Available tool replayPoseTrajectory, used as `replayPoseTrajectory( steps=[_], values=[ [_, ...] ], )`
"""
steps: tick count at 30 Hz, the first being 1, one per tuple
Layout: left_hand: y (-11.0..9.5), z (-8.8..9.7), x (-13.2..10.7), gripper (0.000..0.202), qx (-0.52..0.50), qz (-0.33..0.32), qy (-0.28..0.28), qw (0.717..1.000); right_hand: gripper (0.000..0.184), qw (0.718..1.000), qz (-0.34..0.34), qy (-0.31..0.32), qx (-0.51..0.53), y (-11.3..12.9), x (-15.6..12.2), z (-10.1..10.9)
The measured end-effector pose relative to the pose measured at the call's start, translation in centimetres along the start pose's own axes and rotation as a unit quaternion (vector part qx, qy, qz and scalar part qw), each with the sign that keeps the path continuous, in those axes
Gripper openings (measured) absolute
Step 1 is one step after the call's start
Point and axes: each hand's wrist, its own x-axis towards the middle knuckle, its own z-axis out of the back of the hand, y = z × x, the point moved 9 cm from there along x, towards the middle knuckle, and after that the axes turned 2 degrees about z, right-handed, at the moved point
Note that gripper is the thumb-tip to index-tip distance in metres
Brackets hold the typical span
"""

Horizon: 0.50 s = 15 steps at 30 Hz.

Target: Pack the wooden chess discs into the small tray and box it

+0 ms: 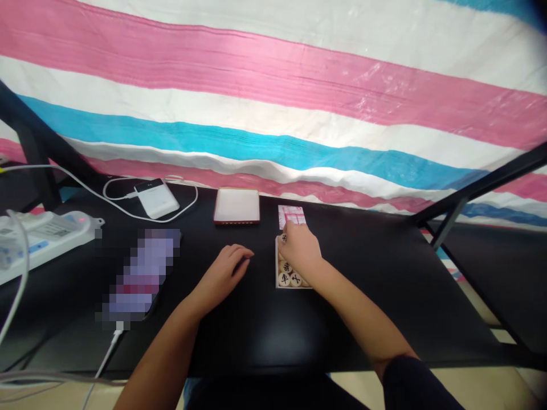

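Note:
My right hand (301, 246) is over a small white-edged box (277, 267) of round wooden Chinese chess pieces (284, 279) marked with black characters. Its thumb and forefinger close on one chess piece (284, 238) at the box's far left corner. The hand covers much of the box, so the pieces beneath it are hidden. Just beyond the fingers lies a pink-and-white printed card (292, 214), partly covered by them. To the left, my left hand (225, 270) rests on the black table, holding nothing, with its thumb apart from the fingers.
A white box lid (237, 206) with a brown rim lies at the back of the table (363, 273). On the left are a white power bank (157, 199), a blurred phone (143, 273) on a cable, and a power strip (47, 236). Striped sheeting (273, 74) hangs behind.

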Motion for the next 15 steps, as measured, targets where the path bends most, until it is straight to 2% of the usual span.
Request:
replayPoseTrajectory(
  steps=[2,4,7,10,12,15],
  values=[
    [0.4,0.4,0.0,0.017,0.000,0.008,-0.013,1.000,0.020,1.000,0.020,-0.017,0.012,1.0,-0.3,0.7],
    [1.0,1.1,0.0,0.017,0.002,0.028,-0.030,0.999,0.020,0.997,0.067,-0.018,0.033,3.1,-0.3,0.4],
    [2.6,2.5,0.0,0.017,0.015,0.075,-0.069,0.995,0.021,0.988,0.142,0.000,0.062,7.0,0.2,-1.5],
    [4.4,4.3,-0.3,0.016,0.029,0.115,-0.127,0.985,0.022,0.984,0.163,0.022,0.064,9.5,1.0,-3.6],
    [5.4,5.0,-0.5,0.017,0.029,0.133,-0.151,0.979,0.020,0.984,0.167,0.032,0.058,10.0,1.3,-4.3],
    [6.2,5.1,-0.6,0.018,0.023,0.150,-0.158,0.976,0.019,0.988,0.146,0.014,0.050,9.0,1.6,-3.9]
  ],
)
